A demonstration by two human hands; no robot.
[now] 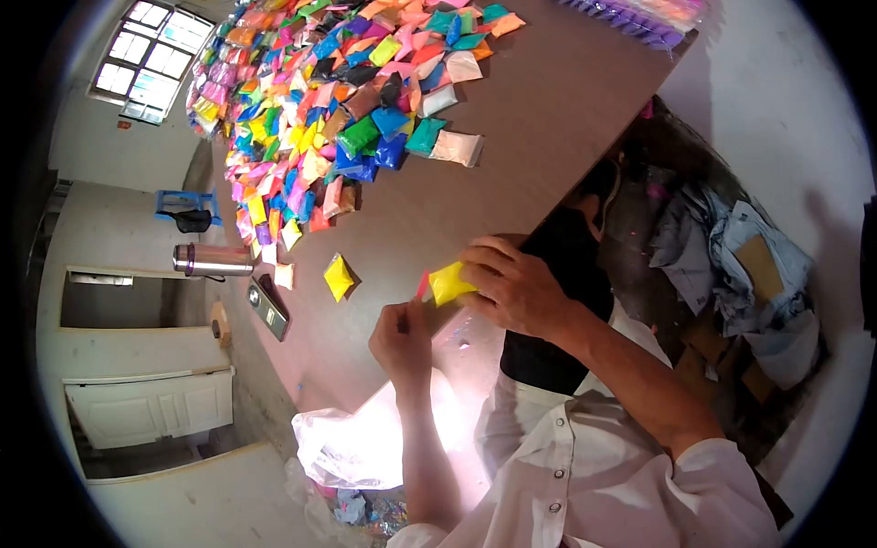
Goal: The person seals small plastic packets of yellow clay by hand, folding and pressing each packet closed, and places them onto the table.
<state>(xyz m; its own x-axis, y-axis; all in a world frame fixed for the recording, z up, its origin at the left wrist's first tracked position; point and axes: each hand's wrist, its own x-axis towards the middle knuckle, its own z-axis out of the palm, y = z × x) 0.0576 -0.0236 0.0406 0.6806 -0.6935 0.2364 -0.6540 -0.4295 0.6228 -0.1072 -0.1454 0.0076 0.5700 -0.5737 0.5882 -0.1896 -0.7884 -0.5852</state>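
My right hand (pixel 513 285) pinches a small bright yellow packet (pixel 448 284) just above the near edge of the table. To its left, my left hand (pixel 402 340) is closed, with a thin red strip (pixel 422 287) standing up from its fingertips against the packet's left side. I cannot make out whether the strip is separate from the packet. Another yellow packet (pixel 338 278) lies alone on the brown table (pixel 512 173), beyond my left hand. A large heap of colourful small packets (pixel 311 119) covers the far part of the table.
At the table's left edge are a steel flask (pixel 213 259) and a dark phone-like device (pixel 268 309). A clear plastic bag (pixel 352 447) hangs near my left forearm. Crumpled grey bags and cardboard (pixel 731 265) lie on the floor to the right. Purple-edged packs (pixel 639 23) sit at the far corner.
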